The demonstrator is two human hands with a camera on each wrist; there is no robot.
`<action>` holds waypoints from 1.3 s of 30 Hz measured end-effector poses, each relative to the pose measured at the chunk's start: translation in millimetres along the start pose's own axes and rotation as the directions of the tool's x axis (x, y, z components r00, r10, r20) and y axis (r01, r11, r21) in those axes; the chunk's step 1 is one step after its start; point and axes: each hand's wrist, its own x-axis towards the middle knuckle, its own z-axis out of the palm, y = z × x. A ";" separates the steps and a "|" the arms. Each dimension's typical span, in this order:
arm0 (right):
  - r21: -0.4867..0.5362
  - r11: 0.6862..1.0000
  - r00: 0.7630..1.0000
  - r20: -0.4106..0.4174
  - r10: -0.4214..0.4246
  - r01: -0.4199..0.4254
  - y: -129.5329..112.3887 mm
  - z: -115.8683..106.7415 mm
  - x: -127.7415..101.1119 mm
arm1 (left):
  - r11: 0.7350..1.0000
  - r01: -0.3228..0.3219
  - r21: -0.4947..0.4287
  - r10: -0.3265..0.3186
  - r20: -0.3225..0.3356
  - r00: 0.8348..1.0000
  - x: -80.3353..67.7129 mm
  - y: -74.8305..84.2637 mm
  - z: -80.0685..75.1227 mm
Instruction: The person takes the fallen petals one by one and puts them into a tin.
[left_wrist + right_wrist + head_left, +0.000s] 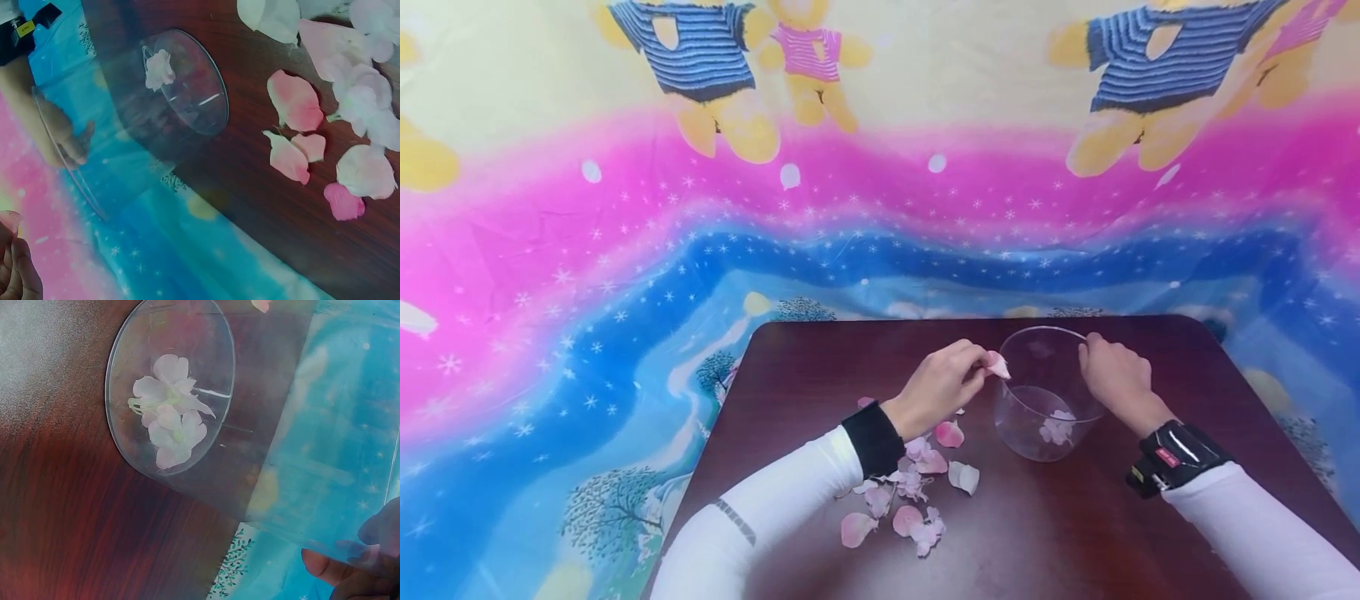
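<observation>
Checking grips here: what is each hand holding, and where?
Left hand pinches a pink petal at its edge; right hand grips the clear container by its rim.

I take this for a home room: a dark wooden table [820, 367] stands against a bedsheet-like cloth [625, 250] printed with cartoon bears, stars and trees.

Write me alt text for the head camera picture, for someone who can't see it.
A person's left hand pinches a pink petal at the rim of a clear glass bowl, which the right hand grips by its far rim. Pale blossoms lie in the bowl, and loose petals are scattered on the dark wooden table.
</observation>
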 end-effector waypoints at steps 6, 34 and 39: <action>0.004 1.000 1.000 -0.005 0.001 -0.001 0.1 -0.5 0.5 | 0.997 0.009 0.079 -0.012 0.037 0.999 15.6 5.1 14.1; -0.007 1.000 1.000 -0.011 0.015 -0.016 2.3 4.1 -0.3 | 0.976 -0.011 0.218 -0.123 0.593 0.795 14.0 26.8 45.1; -0.004 1.000 1.000 -0.014 0.011 -0.011 1.9 3.9 0.2 | 0.979 -0.010 0.203 -0.112 0.579 0.808 8.5 20.9 41.3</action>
